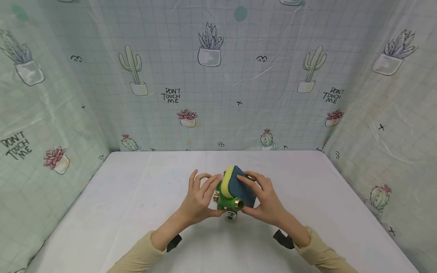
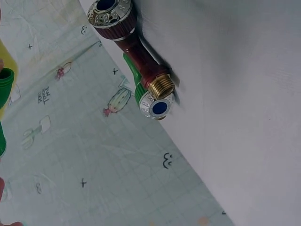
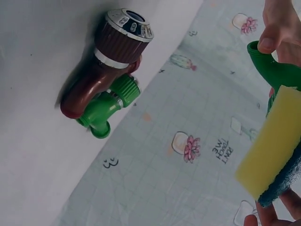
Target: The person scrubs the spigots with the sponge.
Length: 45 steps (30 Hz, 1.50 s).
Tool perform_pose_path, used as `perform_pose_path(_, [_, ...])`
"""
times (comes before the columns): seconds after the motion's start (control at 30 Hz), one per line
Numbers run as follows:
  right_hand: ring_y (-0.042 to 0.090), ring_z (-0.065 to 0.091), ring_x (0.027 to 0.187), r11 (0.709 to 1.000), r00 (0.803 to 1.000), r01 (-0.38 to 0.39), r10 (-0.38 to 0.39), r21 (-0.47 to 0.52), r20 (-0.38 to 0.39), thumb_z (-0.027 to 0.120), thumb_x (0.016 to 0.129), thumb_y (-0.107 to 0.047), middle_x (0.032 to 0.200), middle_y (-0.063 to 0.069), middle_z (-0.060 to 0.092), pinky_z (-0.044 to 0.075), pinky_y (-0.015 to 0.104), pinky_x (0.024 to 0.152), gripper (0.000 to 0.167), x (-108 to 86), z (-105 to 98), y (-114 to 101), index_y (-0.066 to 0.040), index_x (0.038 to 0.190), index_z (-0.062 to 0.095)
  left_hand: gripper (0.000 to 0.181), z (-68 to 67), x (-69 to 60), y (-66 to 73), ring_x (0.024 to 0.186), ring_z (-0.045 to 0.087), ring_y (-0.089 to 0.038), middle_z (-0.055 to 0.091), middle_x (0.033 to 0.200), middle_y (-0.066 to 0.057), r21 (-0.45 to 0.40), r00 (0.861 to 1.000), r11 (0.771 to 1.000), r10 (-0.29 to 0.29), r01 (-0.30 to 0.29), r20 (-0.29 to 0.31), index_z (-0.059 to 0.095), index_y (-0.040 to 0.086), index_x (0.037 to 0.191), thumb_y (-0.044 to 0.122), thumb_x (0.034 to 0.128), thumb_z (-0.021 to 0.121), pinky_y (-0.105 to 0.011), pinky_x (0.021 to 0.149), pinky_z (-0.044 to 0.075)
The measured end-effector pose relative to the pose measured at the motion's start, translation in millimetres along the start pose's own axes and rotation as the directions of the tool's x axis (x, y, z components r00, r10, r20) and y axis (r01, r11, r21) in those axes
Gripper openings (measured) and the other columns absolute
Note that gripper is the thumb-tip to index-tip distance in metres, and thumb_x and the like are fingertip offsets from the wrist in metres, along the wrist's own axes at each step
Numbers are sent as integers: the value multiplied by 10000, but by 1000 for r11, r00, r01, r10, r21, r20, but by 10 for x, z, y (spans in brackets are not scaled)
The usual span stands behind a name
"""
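Above the white worktop (image 1: 143, 197), I am watching from far off as the left hand (image 1: 198, 201) is gripping a shiny green, bent tap (image 1: 225, 203) with a gold-coloured metal end. The right hand (image 1: 266, 201) is pinching a thick blue-and-yellow sponge (image 1: 239, 187), its yellow side facing that tap. Near them, a dark red tap (image 3: 89, 89) with a silver-topped knob is resting on the worktop. A second green tap (image 3: 101, 110), partly hidden, is sitting just beside it. I cannot tell if those two are touching.
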State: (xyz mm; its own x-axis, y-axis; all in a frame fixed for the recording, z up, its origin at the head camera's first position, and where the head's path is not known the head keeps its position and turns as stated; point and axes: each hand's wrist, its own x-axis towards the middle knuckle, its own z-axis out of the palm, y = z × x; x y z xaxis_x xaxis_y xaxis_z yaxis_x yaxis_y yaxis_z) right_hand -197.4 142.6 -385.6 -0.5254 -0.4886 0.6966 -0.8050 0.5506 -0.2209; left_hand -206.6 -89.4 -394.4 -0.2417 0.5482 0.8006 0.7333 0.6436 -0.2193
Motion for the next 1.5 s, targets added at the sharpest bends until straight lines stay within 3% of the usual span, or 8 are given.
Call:
perform_pose_path(0.23, [230, 472, 990, 1000, 998, 2, -2, 11, -58, 467, 812, -533, 1242, 141, 456, 362, 456, 751, 578, -25, 98, 21, -187, 1276, 473, 984, 20, -10, 83, 1012, 394, -295, 478, 1180, -164, -76, 993, 995, -63, 72, 104, 322, 365, 1309, 431, 473, 837, -688, 874, 252])
perform_pose_path(0.4, [241, 485, 1014, 999, 996, -8, 12, 49, -83, 503, 819, -501, 1219, 140, 469, 355, 439, 746, 561, -16, 202, -30, -179, 1277, 470, 991, 78, 25, 164, 996, 403, -314, 452, 1162, -193, -12, 981, 994, -108, 111, 162, 254, 453, 1347, 383, 542, 827, -692, 900, 221])
perform_pose_path(0.63, [230, 514, 1018, 997, 995, -55, 60, 62, -75, 535, 801, -511, 1204, 128, 477, 361, 439, 768, 593, -1, 280, -87, -175, 1284, 461, 986, 108, 70, 207, 953, 419, -315, 446, 1153, -213, 51, 974, 992, -120, 112, 194, 97, 450, 1393, 255, 681, 750, -623, 882, 312])
perform_pose_path(0.83, [251, 503, 1034, 999, 994, -35, 35, 0, -99, 511, 801, -540, 1203, 148, 480, 338, 431, 758, 593, 20, 229, -49, -187, 1276, 475, 812, 58, 81, 176, 1008, 384, -275, 431, 1172, -182, -53, 970, 988, -128, 142, 207, 326, 359, 1340, 172, 680, 759, -627, 932, 292])
perform_pose_path(0.97, [245, 505, 1011, 999, 994, -16, 13, -30, -110, 539, 793, -528, 1203, 144, 485, 328, 419, 750, 591, 8, 205, -21, -190, 1275, 480, 935, 38, 57, 175, 1127, 393, -286, 409, 1215, -190, -142, 973, 976, -135, 163, 189, 304, 297, 1345, 56, 589, 800, -647, 948, 265])
perform_pose_path(1.17, [246, 493, 998, 994, 996, 1, -11, -105, -92, 525, 794, -540, 1223, 142, 476, 321, 451, 790, 572, -8, 162, 18, -216, 1264, 491, 946, 49, 26, 152, 1142, 421, -296, 446, 1240, -157, -274, 975, 937, -192, 217, 114, 303, 237, 1307, 154, 536, 845, -683, 928, 239])
perform_pose_path(1.3, [243, 459, 1025, 990, 997, 31, -41, -134, -68, 620, 763, -477, 1254, 140, 463, 304, 444, 809, 567, -19, 132, 52, -226, 1257, 499, 897, 47, 28, 133, 1129, 449, -300, 474, 1237, -155, -327, 970, 913, -224, 242, 92, 332, 180, 1281, 171, 541, 840, -687, 923, 237])
perform_pose_path(1.5, [255, 416, 1026, 987, 997, 56, -64, -153, -43, 614, 773, -454, 1304, 115, 442, 299, 469, 801, 533, -52, 115, 121, -253, 1253, 502, 831, 31, 12, 106, 1173, 460, -286, 480, 1228, -162, -461, 961, 844, -259, 274, 98, 370, 93, 1253, 103, 558, 826, -648, 974, 226])
